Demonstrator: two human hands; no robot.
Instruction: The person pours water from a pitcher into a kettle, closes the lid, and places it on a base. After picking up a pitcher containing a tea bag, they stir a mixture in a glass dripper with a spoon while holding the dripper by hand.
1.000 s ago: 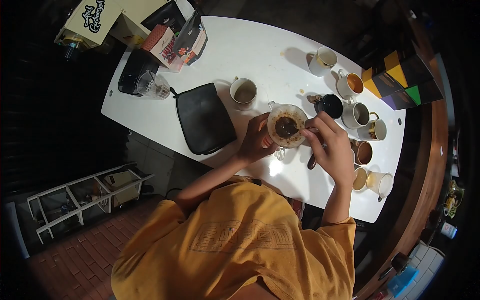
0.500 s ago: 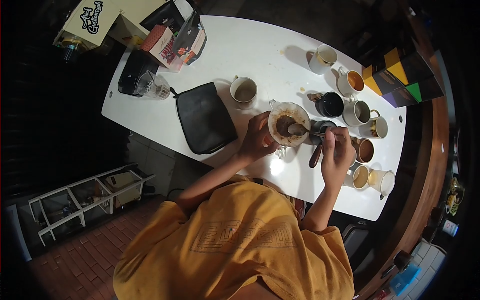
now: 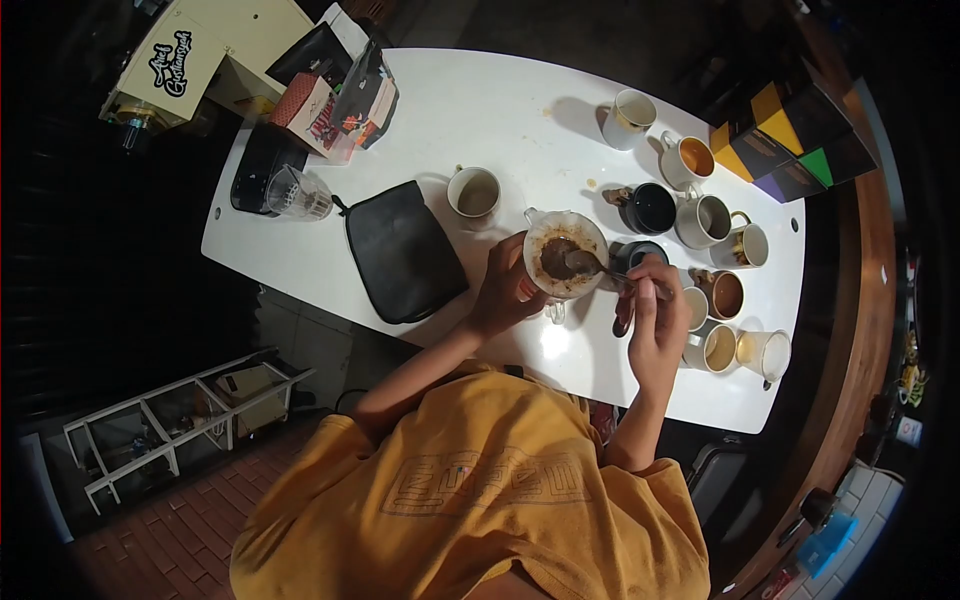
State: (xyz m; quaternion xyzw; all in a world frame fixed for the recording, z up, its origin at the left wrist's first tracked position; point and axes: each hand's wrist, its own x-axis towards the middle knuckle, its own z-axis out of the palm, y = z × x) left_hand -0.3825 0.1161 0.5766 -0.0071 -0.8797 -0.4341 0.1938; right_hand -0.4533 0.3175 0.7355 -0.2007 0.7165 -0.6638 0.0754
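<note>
My left hand (image 3: 503, 290) is wrapped round the side of a coffee dripper (image 3: 593, 236) lined with a pale paper filter. Dark wet coffee grounds (image 3: 553, 262) lie in its bottom and cling to the filter walls. What stands under the dripper is mostly hidden. In my right hand (image 3: 657, 325), a metal spoon (image 3: 582, 262) is pinched by the handle, its bowl down in the grounds. Partly behind that hand sits a dark round vessel (image 3: 640, 252) with a brown handle. A pale mug (image 3: 474, 193) stands just beyond my left hand.
Several mugs, among them a black cup (image 3: 653, 208), crowd the right of the white table (image 3: 480, 100). A black pouch (image 3: 403, 255), a clear glass (image 3: 300, 195) and coffee packs (image 3: 365, 100) are on the left. Dark boxes (image 3: 785, 140) with coloured panels stand at the far right.
The spoon's bowl has dipped lower into the grounds, and my right hand has come down and slightly left. The whole view has shifted a little. My left hand keeps its hold.
</note>
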